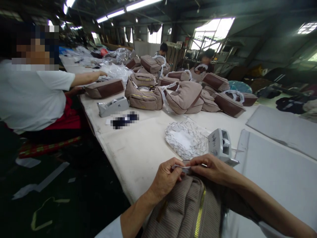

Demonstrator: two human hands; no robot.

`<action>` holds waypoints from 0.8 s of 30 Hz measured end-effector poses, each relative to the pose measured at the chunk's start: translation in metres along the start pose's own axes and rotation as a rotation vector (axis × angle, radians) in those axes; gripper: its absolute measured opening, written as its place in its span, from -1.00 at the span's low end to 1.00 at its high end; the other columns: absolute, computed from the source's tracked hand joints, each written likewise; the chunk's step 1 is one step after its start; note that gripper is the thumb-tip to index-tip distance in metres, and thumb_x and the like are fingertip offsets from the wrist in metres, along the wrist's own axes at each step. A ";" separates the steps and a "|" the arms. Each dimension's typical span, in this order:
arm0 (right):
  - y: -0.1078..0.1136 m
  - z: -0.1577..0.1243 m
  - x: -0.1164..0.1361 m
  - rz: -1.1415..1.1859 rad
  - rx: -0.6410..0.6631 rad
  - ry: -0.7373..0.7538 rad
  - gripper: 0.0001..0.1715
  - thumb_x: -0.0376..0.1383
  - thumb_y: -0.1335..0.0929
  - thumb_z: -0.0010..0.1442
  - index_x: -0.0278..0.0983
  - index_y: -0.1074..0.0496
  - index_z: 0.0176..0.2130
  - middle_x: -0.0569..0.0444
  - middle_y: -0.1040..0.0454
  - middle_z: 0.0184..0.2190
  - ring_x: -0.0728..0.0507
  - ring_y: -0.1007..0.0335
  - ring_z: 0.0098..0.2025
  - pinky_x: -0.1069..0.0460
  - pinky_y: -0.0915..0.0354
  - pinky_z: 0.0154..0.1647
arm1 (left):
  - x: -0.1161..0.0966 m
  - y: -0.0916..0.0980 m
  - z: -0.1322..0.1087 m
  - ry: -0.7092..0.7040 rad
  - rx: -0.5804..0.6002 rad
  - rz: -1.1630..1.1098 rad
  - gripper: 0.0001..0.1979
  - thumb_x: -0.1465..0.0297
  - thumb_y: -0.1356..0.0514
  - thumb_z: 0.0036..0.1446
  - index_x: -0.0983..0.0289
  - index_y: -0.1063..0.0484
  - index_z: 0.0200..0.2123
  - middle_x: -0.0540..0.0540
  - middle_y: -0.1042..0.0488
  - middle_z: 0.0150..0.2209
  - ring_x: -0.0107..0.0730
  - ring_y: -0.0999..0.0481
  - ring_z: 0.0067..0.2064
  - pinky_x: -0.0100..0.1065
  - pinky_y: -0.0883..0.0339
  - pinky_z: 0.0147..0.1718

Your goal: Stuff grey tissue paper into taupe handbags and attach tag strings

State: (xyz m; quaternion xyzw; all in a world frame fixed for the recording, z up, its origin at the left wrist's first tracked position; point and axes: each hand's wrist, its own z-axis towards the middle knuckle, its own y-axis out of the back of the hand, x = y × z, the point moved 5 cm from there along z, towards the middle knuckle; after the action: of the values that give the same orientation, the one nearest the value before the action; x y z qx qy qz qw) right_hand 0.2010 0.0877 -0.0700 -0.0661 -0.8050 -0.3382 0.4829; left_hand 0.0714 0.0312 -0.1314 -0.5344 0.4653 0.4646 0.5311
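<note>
My left hand (167, 177) and my right hand (211, 168) meet at the top of a brown corduroy bag (183, 205) with a gold zipper (201, 211). Each pinches a thin white strip (184, 167) between thumb and fingertips. The strip lies by the bag's handle area, mostly covered by my fingers; its material is hard to make out. Just past my right hand stands a grey tape dispenser (219, 145). Beyond my hands lies a round bundle of white pieces with dark lines (170, 135).
Several similar brown bags (146, 99) are piled across the white table (123, 155). A second tape dispenser (114, 106) stands near the left edge. Grey sheets (279, 172) lie on the right. A co-worker in a white shirt (32, 96) sits at the left, reaching over the table.
</note>
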 end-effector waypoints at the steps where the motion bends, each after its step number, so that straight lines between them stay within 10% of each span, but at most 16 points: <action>1: 0.003 0.001 -0.001 0.008 -0.016 -0.013 -0.65 -0.18 -0.26 0.20 -0.32 -0.51 -0.16 0.06 -0.55 -0.29 -0.10 -0.41 -0.25 0.09 -0.26 -0.24 | 0.000 0.000 -0.001 -0.009 -0.008 0.016 -0.88 0.47 -0.09 0.07 0.31 -0.43 -0.36 -0.03 -0.43 -0.54 -0.55 -0.37 -0.56 -0.52 -0.23 -0.54; 15: -0.004 0.007 0.004 -0.289 0.104 0.036 -0.70 -0.19 -0.28 0.20 -0.34 -0.49 -0.26 0.06 -0.49 -0.41 -0.06 -0.35 -0.37 0.10 -0.19 -0.37 | -0.006 -0.002 -0.003 -0.171 -0.014 0.208 -0.82 0.49 -0.06 0.11 0.29 -0.47 -0.38 -0.01 -0.39 -0.47 -0.49 -0.38 -0.44 -0.45 -0.27 -0.37; 24: -0.013 0.010 0.010 -0.644 0.119 0.113 -0.71 -0.24 -0.21 0.25 -0.35 -0.42 -0.33 -0.06 -0.48 -0.38 -0.10 -0.36 -0.32 0.06 -0.21 -0.28 | -0.014 0.010 0.008 0.197 0.184 0.051 -0.73 0.33 -0.12 0.02 0.31 -0.36 -0.18 -0.02 -0.43 -0.54 -0.39 -0.45 -0.52 -0.40 -0.29 -0.46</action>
State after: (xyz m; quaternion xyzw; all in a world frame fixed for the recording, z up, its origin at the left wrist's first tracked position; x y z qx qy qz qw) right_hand 0.1829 0.0815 -0.0715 0.2392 -0.7747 -0.4291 0.3981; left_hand 0.0594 0.0392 -0.1187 -0.5146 0.5692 0.3788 0.5175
